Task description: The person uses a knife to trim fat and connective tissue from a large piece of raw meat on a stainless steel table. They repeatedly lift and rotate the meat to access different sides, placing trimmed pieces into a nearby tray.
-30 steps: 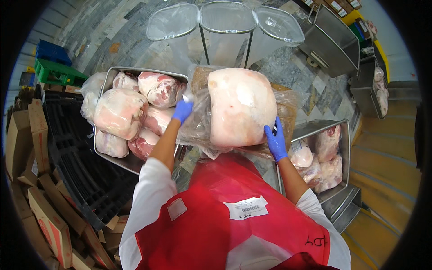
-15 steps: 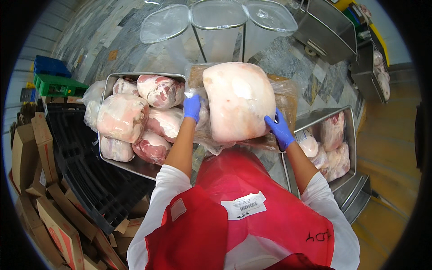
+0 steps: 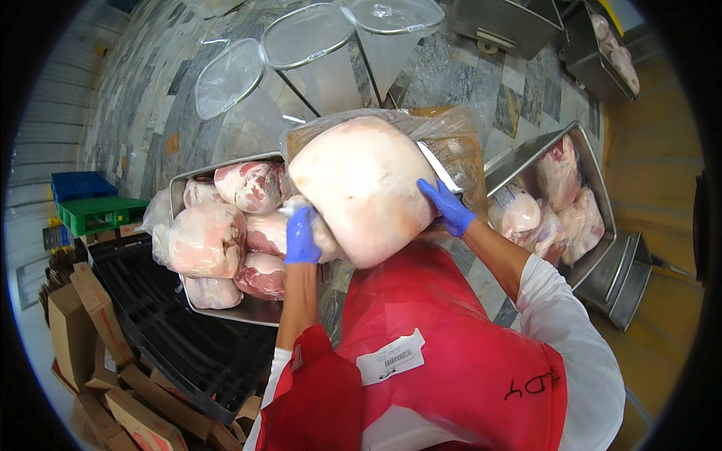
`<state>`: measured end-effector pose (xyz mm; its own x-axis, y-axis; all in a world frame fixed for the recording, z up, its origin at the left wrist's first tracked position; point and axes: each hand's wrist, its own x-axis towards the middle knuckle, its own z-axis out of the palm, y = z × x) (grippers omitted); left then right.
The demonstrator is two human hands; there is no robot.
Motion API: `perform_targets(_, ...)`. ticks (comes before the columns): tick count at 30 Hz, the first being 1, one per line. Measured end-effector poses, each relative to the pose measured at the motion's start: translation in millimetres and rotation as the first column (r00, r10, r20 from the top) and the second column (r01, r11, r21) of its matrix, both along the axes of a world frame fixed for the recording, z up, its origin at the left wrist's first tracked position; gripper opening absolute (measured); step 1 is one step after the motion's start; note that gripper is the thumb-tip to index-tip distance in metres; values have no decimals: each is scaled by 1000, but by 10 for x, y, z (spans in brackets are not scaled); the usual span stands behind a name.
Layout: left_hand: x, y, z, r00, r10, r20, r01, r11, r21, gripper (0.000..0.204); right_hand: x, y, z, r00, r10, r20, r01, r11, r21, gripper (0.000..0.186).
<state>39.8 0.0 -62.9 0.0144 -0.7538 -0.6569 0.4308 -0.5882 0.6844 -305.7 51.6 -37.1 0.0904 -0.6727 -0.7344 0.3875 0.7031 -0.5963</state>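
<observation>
A large pale, fat-covered meat cut (image 3: 365,188) is tilted over an open cardboard box (image 3: 462,143) lined with clear plastic. My right hand (image 3: 449,209), in a blue glove, grips its right edge. Just beyond those fingers lies a long white blade-like strip (image 3: 439,167); whether the hand touches it I cannot tell. At the cut's lower left, my left hand (image 3: 302,237), also blue-gloved, closes on clear plastic wrap (image 3: 322,231). What lies inside that wrap is partly hidden.
Left stands a metal tub (image 3: 244,319) with several wrapped meat pieces; right, another metal tub (image 3: 611,203) holds more. Three clear-lined bins (image 3: 320,83) stand beyond the box. A black pallet (image 3: 173,331) and flattened cardboard boxes (image 3: 143,417) lie at lower left.
The meat cut has tilted and shifted left. My left hand has moved down and toward me along its left side. A white strip now shows by my right hand. The view has turned.
</observation>
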Motion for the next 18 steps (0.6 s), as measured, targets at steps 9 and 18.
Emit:
perform_targets(9,19,-224,1897,990,130,-49,-137,977,-165,18,571,-133,346,927,152,343,-186,980,69,81)
perform_targets(18,1298,72,2459,954,295,-47,-283,843,-457,43,-687,-546,157,974,-87,211,108,990,-89,59)
